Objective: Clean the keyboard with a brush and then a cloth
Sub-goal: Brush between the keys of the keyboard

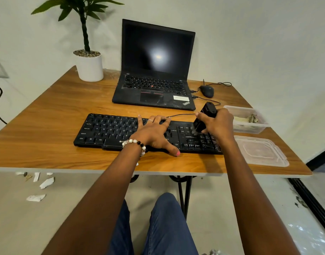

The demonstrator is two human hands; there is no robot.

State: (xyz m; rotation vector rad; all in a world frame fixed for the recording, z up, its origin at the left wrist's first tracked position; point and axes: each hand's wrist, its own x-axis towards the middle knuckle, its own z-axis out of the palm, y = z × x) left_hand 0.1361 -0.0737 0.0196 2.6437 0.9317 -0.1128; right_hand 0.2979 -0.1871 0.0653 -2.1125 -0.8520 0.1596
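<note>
A black keyboard (110, 131) lies across the front of the wooden table (53, 107). My left hand (154, 133) rests flat on its middle keys, fingers spread, holding it down. My right hand (217, 124) is closed around a black brush (204, 118), whose bristles touch the keys at the right end, near the number pad. A pale cloth (240, 119) lies inside a clear plastic container (250, 128) just right of the keyboard.
An open black laptop (154, 70) stands behind the keyboard, with a wired mouse (206, 91) to its right. A potted plant (90, 65) occupies the back left corner. The container's lid (261, 150) lies at the front right. Paper scraps (45, 183) litter the floor.
</note>
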